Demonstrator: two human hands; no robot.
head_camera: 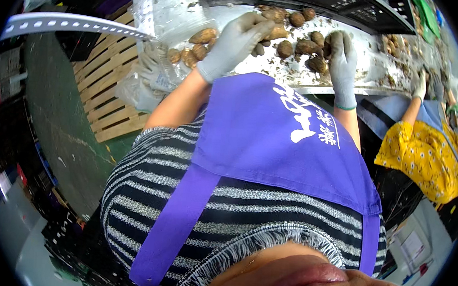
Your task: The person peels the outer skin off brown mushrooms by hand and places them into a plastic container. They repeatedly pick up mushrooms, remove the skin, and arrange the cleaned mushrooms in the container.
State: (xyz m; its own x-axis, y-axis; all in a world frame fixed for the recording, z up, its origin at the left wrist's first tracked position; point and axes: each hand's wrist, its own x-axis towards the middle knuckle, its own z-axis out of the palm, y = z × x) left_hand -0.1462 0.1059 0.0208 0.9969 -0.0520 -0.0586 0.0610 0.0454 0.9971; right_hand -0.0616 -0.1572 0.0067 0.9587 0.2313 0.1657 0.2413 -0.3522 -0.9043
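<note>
My left hand (240,40), in a grey-white work glove soiled at the fingers, grips an elongated brown tuber (277,32) that looks like taro. My right hand (343,57), gloved the same way, curls around a dark tuber (327,45), mostly hidden by the fingers. Between the hands, a round tuber (285,49) and a longer tuber (307,47) lie on the dirt-strewn white tabletop (254,67). Beyond them are more tubers (297,19). Left of my left wrist, several cleaner-looking tubers (199,51) lie by clear plastic packaging (172,13).
Black plastic crates (314,7) line the table's far side. A perforated metal upright (144,5) and rail (74,23) stand at left, above a wooden pallet (107,82). Spare gloves (154,68) hang there. At right, a co-worker's gloved hand (420,84) works at the same table.
</note>
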